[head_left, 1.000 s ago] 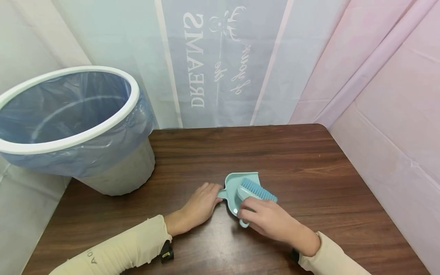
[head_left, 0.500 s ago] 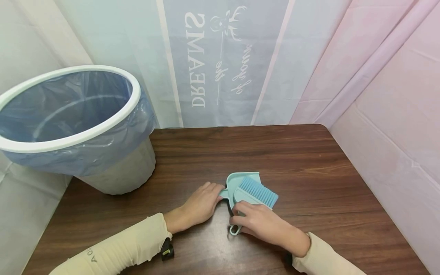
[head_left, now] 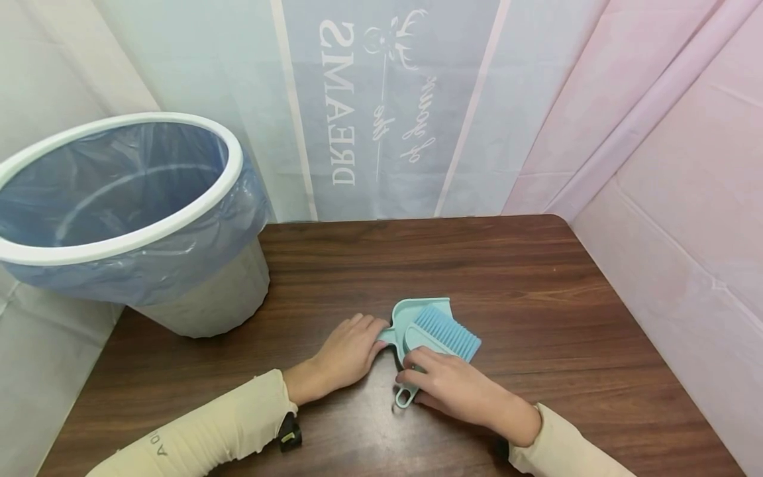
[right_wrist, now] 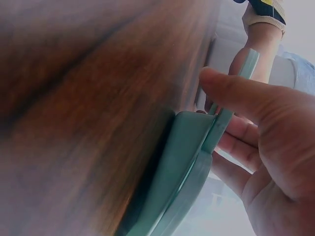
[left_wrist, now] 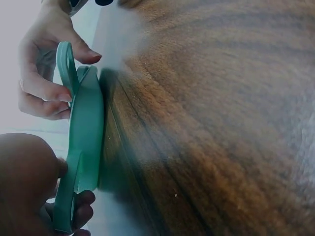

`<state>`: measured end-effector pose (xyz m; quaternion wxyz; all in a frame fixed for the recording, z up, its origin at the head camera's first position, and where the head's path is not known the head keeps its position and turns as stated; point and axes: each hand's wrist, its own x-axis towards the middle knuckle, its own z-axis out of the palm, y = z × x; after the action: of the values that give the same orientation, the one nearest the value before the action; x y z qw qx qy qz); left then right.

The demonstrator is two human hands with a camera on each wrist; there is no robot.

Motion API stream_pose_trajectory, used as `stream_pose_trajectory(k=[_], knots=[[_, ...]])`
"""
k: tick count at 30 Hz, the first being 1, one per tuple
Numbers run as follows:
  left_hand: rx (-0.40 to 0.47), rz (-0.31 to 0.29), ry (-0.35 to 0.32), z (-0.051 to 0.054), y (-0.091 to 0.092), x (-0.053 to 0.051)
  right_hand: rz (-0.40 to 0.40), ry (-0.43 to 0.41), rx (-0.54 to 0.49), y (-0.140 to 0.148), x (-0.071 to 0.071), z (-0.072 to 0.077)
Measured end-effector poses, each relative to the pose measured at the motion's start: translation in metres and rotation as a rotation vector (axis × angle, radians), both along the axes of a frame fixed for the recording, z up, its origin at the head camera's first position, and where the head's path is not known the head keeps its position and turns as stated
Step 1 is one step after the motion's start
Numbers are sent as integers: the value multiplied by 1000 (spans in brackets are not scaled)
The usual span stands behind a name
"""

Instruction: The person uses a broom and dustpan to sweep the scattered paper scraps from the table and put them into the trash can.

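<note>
A light teal dustpan (head_left: 411,309) lies on the table, its lip turned to the right. My left hand (head_left: 342,358) holds its short handle, fingers curled round it in the left wrist view. Across the pan lies a matching hand brush (head_left: 446,333), bristles pointing up and right and reaching past the lip. My right hand (head_left: 461,387) pinches the brush's handle between thumb and fingers; the looped handle end (left_wrist: 67,69) sticks out past them. In the right wrist view the brush back rests close along the dustpan's side (right_wrist: 179,147). My right hand hides part of the pan.
A large white-rimmed bin (head_left: 235,165) lined with a blue bag stands at the table's left. The dark wood table (head_left: 507,265) ends at a hanging printed cloth (head_left: 393,132) behind. Pale cloth walls (head_left: 685,232) close in both sides.
The right hand has shifted slightly left and turned the brush, so its bristles now lie flatter and its loop points lower left. The left hand and dustpan stay almost in place.
</note>
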<state>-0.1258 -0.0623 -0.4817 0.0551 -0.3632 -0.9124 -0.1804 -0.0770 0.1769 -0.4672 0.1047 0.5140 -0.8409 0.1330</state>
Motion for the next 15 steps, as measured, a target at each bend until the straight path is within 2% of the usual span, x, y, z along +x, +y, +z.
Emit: stream_pose_trajectory(k=[4, 10, 13, 15], knots=[[9, 33, -45, 2, 0, 0, -8, -5, -5, 0, 1, 0], [-10, 96, -50, 7, -5, -2, -17, 6, 21, 0, 2, 0], [-8, 120, -50, 12, -11, -6, 0, -25, 34, 3, 2, 3], [-2, 132, -52, 17, -16, -10, 17, -75, 34, 5, 2, 5]])
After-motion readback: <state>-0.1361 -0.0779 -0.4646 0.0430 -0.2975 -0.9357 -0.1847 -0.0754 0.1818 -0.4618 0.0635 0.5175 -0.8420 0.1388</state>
